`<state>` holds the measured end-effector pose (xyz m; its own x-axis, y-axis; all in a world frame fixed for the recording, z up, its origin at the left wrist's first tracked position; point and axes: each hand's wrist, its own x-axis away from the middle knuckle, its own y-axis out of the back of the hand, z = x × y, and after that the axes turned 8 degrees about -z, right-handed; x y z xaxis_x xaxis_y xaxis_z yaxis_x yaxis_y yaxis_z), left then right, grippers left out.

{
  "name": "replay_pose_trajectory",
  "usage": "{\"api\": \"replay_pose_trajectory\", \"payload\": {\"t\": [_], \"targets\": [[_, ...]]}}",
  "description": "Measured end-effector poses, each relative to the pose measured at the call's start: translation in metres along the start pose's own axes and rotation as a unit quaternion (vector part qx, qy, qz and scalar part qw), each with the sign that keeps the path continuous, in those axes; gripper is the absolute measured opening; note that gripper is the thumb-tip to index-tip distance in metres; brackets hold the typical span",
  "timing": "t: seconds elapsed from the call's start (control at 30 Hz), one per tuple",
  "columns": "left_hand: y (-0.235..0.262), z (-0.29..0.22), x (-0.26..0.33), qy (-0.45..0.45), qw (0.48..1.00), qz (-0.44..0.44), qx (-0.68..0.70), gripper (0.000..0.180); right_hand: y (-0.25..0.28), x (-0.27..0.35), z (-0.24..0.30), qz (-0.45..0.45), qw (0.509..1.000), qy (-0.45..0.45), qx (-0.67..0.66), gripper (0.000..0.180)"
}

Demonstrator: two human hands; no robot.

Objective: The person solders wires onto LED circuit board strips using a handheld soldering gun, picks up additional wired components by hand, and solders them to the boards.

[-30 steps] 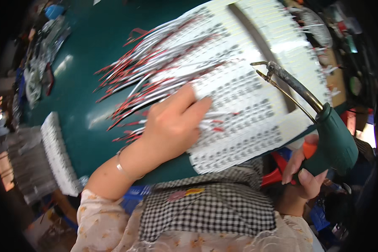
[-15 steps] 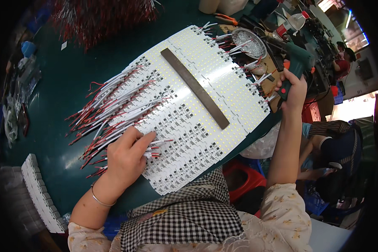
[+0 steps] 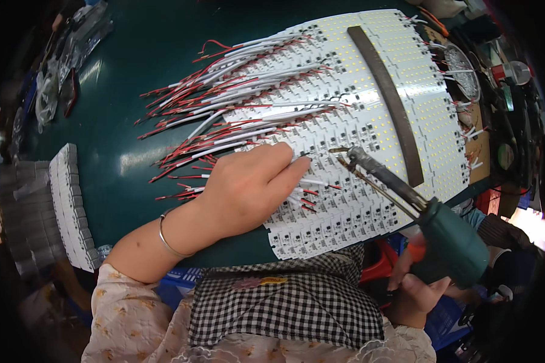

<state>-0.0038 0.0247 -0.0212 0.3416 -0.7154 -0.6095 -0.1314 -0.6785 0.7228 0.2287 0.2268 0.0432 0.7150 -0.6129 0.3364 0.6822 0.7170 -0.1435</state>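
Observation:
A wide sheet of overlapping white LED boards [image 3: 321,233] lies on the green table, with rows of small black parts. My left hand [image 3: 245,187] rests over its near left part, fingers closed in a pinch around white wires [image 3: 312,183] with red ends; the fingertips partly hide the grip. My right hand [image 3: 422,293] grips the handle of a green soldering gun [image 3: 454,245]. Its tip hovers over or touches the boards, just right of my left fingertips; contact is unclear. Rows of white and red wires [image 3: 248,85] stick out leftward from the boards.
A dark flat bar [image 3: 390,106] lies across the boards. Stacked white boards [image 3: 72,209] stand at the left, with plastic bags [image 3: 48,100] farther back. A metal dish [image 3: 464,72] sits beyond the right edge of the boards. A red stool [image 3: 378,260] shows below the table.
My right hand has brought the soldering gun from the far right side over the boards, near my left hand. The whole view has shifted, and my left hand still pinches wires.

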Motion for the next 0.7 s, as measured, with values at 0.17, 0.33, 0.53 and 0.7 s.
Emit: {"api": "replay_pose_trajectory", "payload": {"t": [0.17,0.33,0.53,0.7], "targets": [[-0.001,-0.003,0.001,0.007,1.0,-0.001,0.009,0.038,-0.011,0.0,-0.006,0.015,0.999,-0.003,0.028,0.063],[-0.003,-0.003,-0.001,0.012,1.0,-0.008,0.017,0.035,-0.018,-0.005,-0.015,0.025,0.998,0.032,0.04,0.059],[-0.003,-0.002,0.0,0.024,0.999,-0.008,0.03,0.031,-0.029,-0.006,-0.015,-0.002,0.997,0.054,0.058,0.059],[-0.002,-0.003,-0.001,0.024,0.999,-0.014,0.026,0.031,-0.019,0.001,-0.015,0.009,0.998,0.028,0.052,0.061]]}}
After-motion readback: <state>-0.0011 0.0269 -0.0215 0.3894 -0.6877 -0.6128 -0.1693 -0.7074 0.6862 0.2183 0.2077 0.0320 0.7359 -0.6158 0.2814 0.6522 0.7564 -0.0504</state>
